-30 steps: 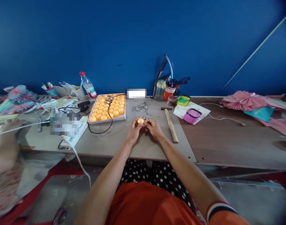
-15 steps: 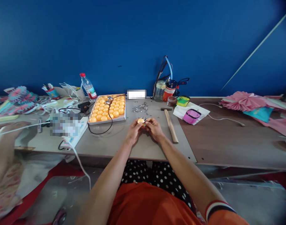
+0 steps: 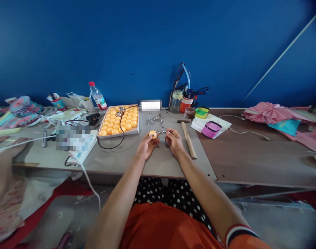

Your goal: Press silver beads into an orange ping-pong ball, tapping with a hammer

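My left hand (image 3: 146, 144) pinches a small orange ball (image 3: 153, 134) just above the grey table (image 3: 126, 157). My right hand (image 3: 174, 140) is a little to the right of it, apart from the ball, with its fingertips pressed together beside a few small silver metal pieces (image 3: 161, 132); what they hold is too small to make out. A larger heap of silver pieces (image 3: 155, 119) lies behind. Left of my hands sits a tray of orange balls (image 3: 119, 121) with a black cable (image 3: 113, 143) looped round it.
A wooden hammer (image 3: 188, 138) lies right of my right hand. Jars and cups (image 3: 185, 101) stand at the wall, with a pink pouch (image 3: 211, 128) on paper, a water bottle (image 3: 97, 95), a white power strip (image 3: 81, 152) and pink paper fans (image 3: 270, 112). Another person's arm (image 3: 3, 162) shows far left.
My hands were pressed together around the ball; now they have parted, the right hand drawing away to the right while the left keeps the ball.
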